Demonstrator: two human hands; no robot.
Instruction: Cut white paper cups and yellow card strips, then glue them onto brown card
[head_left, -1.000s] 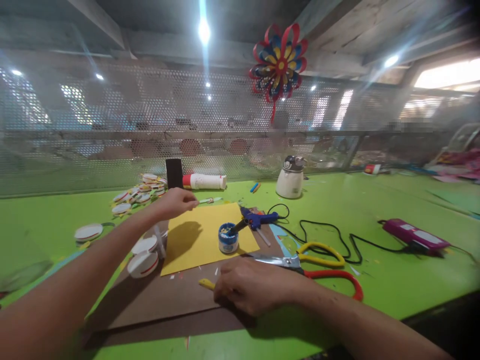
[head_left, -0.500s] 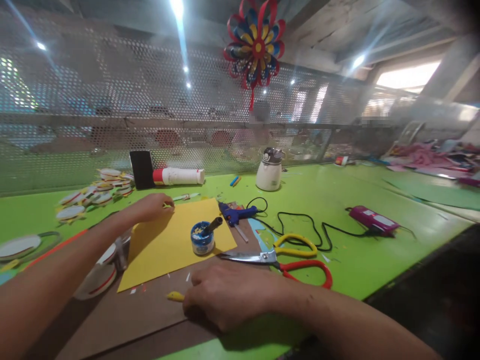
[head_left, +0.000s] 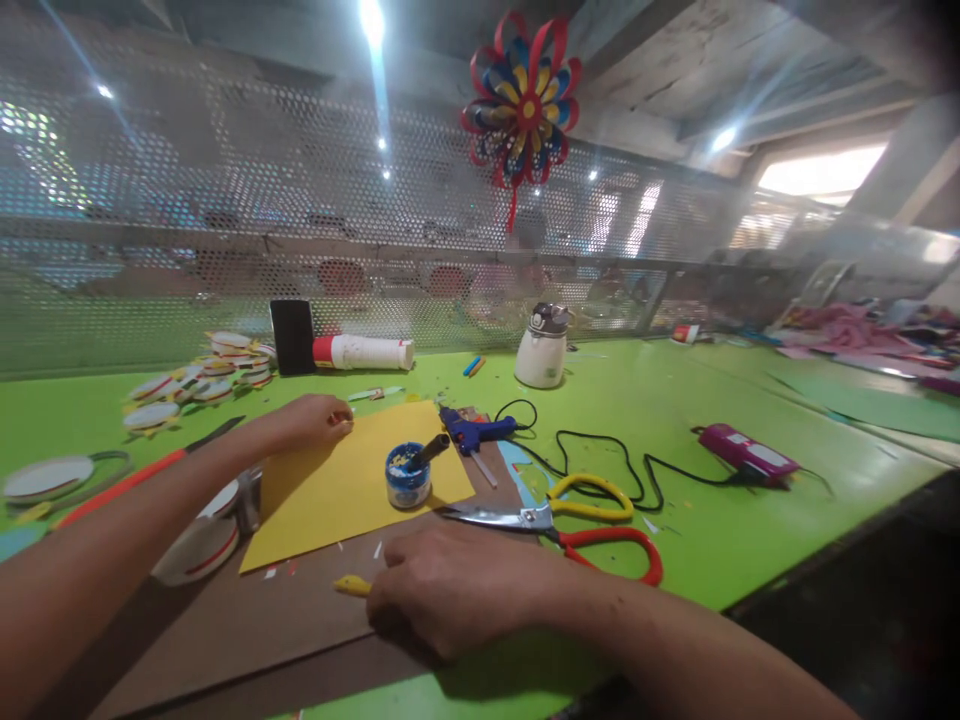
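My left hand is closed in a pinch over the far left part of a yellow sheet; a tiny pale bit shows at its fingertips, too small to name. My right hand rests closed on the brown board, with a small yellow piece shaped like a bird's head poking out from its curled fingers. On the sheet stands a blue-rimmed glue jar with a dark-handled tool in it. Scissors with one yellow and one red handle loop lie just beyond my right hand.
A blue glue gun lies behind the jar, near a black cord and a purple device. White round pieces sit under my left forearm, beside an orange-handled tool. Behind are a phone, a paper roll and a white bottle.
The camera view has shifted slightly, so the scene sits a little farther right. Both hands keep nearly the same places, and the yellow piece stays at my right fingers.
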